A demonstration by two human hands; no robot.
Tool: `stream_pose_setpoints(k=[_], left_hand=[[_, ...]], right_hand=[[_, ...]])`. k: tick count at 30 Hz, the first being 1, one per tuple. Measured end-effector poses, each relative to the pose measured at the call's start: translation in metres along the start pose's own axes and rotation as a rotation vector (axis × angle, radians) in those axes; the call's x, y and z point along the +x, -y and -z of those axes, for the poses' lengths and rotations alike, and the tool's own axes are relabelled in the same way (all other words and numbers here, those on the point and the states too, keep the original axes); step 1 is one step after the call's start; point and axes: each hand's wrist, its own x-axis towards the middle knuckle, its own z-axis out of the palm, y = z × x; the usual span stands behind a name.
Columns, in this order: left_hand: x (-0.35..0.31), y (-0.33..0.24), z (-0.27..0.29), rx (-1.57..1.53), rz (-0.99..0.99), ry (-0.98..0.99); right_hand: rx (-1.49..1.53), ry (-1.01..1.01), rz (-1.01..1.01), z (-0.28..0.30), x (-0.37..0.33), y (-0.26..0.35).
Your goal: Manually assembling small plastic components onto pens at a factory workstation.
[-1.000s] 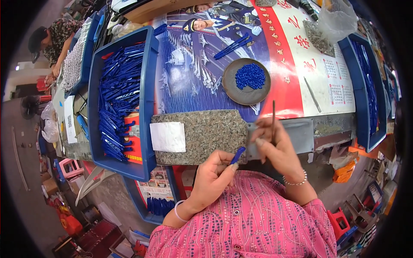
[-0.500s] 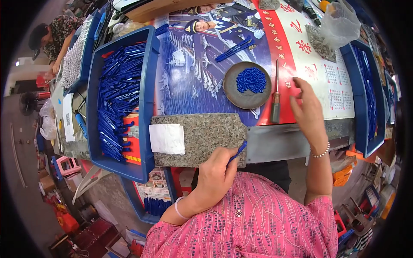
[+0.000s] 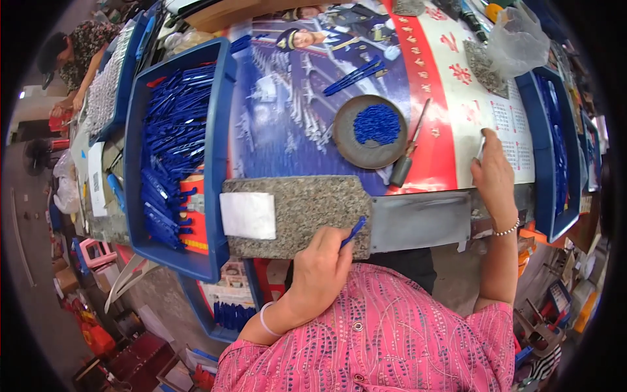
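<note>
Left hand (image 3: pixel 320 264) pinching one blue stick (image 3: pixel 353 232), and it's over the stone slab (image 3: pixel 313 202) towards four o'clock! Out at two o'clock, the right hand (image 3: pixel 494 175) has its fingertips closed on a slim metal tool (image 3: pixel 481 149). Plenty left: small blue beads (image 3: pixel 379 124) fill much of the dish (image 3: pixel 346 146) at one o'clock. The ten o'clock tray (image 3: pixel 221 130) is well heaped; whether those are finished, I can't tell.

poster (image 3: pixel 281 147): large red characters (image 3: pixel 461 73) | red band (image 3: pixel 439 140): pale characters (image 3: pixel 426 88) | calendar grids (image 3: pixel 503 114)
</note>
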Motion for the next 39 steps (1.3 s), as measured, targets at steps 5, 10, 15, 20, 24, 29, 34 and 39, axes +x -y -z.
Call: stream_pose_setpoints(k=[5, 10, 15, 20, 24, 29, 34, 39], left_hand=[[-0.001, 0.003, -0.003, -0.027, 0.015, -0.01], [-0.003, 0.004, -0.004, -0.048, 0.018, -0.034], [-0.006, 0.006, -0.003, -0.045, 0.038, -0.05], [-0.008, 0.008, 0.0, -0.005, -0.02, -0.044], [-0.009, 0.004, 0.003, 0.035, 0.037, -0.03], [-0.009, 0.005, 0.004, 0.079, 0.039, -0.006], [-0.008, 0.006, 0.005, 0.137, 0.039, 0.036], [-0.008, 0.007, 0.006, 0.194, 0.043, 0.076]], right_hand=[[0.07, 0.102, 0.037, -0.008, 0.004, -0.019], [0.108, 0.189, 0.066, 0.004, 0.007, -0.023], [0.511, 0.128, -0.034, 0.029, -0.003, -0.015], [1.117, 0.165, -0.179, 0.042, -0.025, 0.02], [1.263, 0.078, -0.213, 0.053, -0.039, 0.062], [1.846, 0.34, -0.301, 0.037, -0.053, 0.072], [2.048, 0.555, -0.185, 0.016, -0.062, 0.093], [1.905, 0.666, -0.307, -0.002, -0.067, 0.109]])
